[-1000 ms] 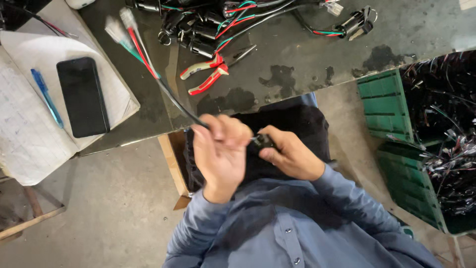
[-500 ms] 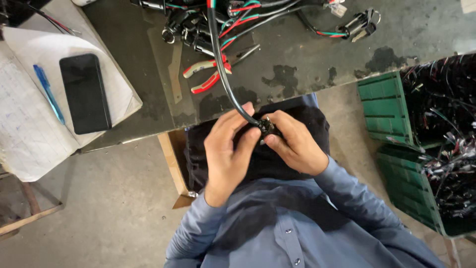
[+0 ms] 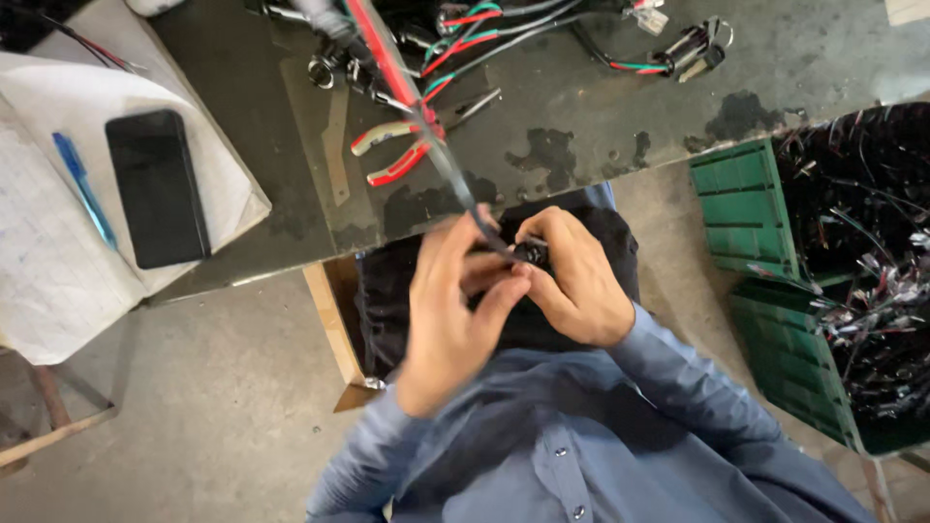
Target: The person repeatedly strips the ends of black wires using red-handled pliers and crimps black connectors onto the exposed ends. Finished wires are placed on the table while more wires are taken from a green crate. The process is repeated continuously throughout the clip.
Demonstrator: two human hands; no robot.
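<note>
Black is the small plug (image 3: 530,254) that both hands pinch, just above the lap and near the table (image 3: 581,116) edge. The left hand (image 3: 455,310) curls in, fingers bent, thumb pressing the plug. The right hand (image 3: 572,281) cups it from the other side. A thick cable (image 3: 436,155) runs up from the plug over the red pliers (image 3: 397,150). A black phone (image 3: 157,189) lies on white paper (image 3: 48,271) beside a blue pen (image 3: 82,189). Green crates (image 3: 746,223) hold tangled wires.

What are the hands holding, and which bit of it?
Both hands pinch one end of a black cable. The right hand grips the small black plug there; the left hand holds the cable just beside it.
</note>
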